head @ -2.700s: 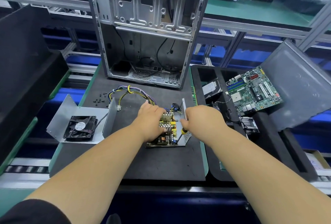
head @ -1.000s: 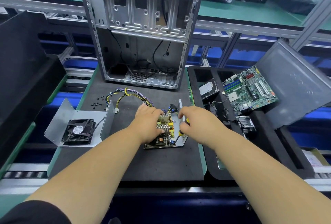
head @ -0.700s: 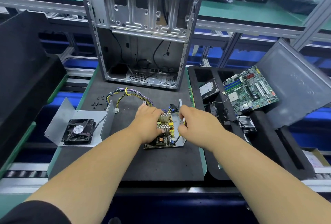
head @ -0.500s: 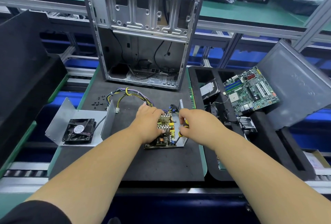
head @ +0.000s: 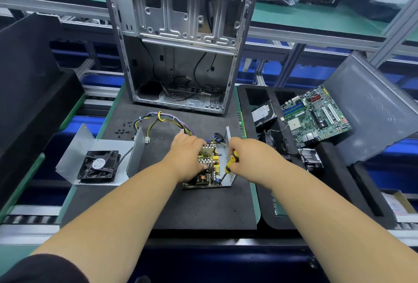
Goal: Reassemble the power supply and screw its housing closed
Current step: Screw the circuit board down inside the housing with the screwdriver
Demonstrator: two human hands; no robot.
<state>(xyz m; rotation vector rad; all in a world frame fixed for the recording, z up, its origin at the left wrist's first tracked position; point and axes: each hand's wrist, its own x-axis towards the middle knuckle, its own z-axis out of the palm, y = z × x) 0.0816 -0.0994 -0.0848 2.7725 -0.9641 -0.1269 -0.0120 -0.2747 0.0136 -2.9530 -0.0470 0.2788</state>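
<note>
Metal base: power supply (head: 209, 169) lies mid-worktop (head: 192, 208), under both hands.
Left hand (head: 187, 158): pressed flat on its circuit board, grasping nothing.
Right hand (head: 246, 158): clenched round yellow-black screwdriver (head: 229, 165), tip at board's near-right corner.

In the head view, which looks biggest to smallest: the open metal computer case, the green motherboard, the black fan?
1. Open metal computer case
2. Green motherboard
3. Black fan, though nearness to the camera makes its rank against the motherboard unsure.

Empty computer case (head: 178, 40) upright behind; motherboard (head: 315, 116) tilted at right
</note>
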